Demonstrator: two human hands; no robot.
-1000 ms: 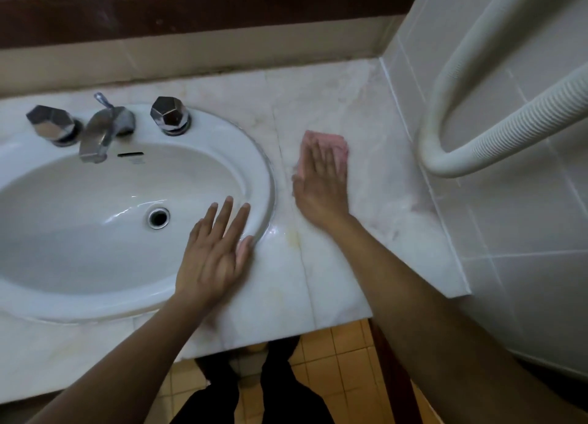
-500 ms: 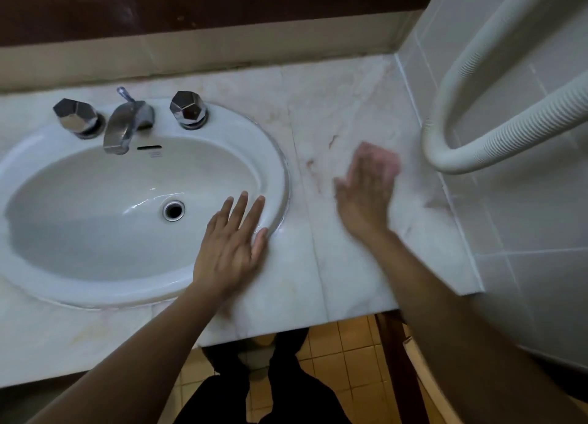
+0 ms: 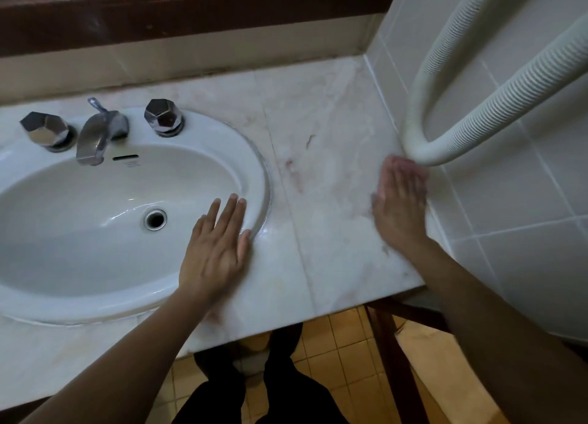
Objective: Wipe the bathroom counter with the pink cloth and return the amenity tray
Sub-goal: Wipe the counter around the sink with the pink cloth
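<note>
The marble bench (image 3: 334, 200) runs from the back ledge to the front edge, meeting the tiled wall (image 3: 525, 216) on the right, where a ribbed white hose (image 3: 471, 127) loops down. A white oval sink (image 3: 95, 216) is set into the bench at left, with a chrome faucet (image 3: 95, 137) between two faceted chrome knobs (image 3: 164, 116). The left hand (image 3: 216, 248) lies flat with fingers spread, its grip open and empty, across the sink's right rim. The right hand (image 3: 399, 204), blurred, presses flat at the bench's right edge against the wall; the pink cloth (image 3: 402, 165) lies under it, only a blurred pink edge showing past the fingertips, just below the hose's bend
</note>
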